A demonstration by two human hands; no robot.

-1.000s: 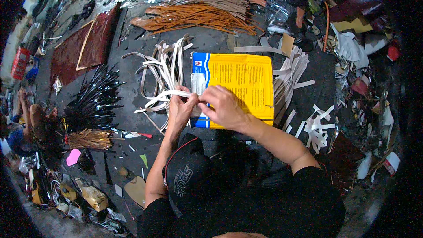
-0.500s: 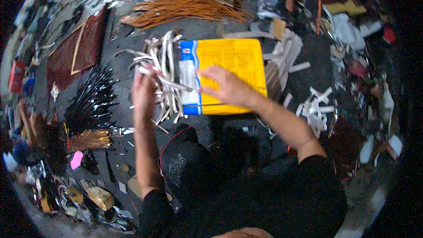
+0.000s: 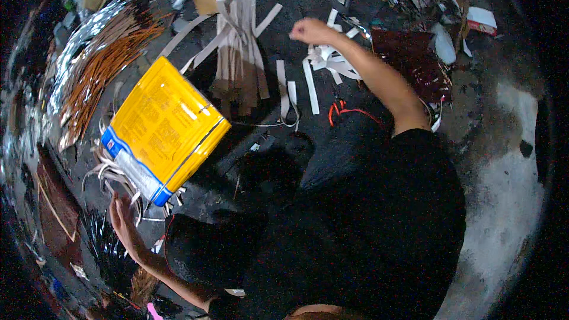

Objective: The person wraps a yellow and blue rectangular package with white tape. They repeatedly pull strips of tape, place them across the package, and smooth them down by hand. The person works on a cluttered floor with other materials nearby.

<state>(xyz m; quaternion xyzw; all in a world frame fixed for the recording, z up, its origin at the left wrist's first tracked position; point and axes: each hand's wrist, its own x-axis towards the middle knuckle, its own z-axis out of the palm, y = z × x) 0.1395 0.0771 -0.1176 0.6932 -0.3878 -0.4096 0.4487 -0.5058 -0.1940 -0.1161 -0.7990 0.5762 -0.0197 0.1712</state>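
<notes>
We have swung our view toward the right, so the yellow box (image 3: 166,124) now appears slanted on the left side. The right hand (image 3: 313,31) has left the box and reached out near the loose white scraps (image 3: 332,62); blur keeps us from telling whether it grips anything. The left hand (image 3: 121,220) has let go of its strip, fingers extended beside the curled strips (image 3: 109,169). Orange tool handles (image 3: 336,112) have come into our view.
</notes>
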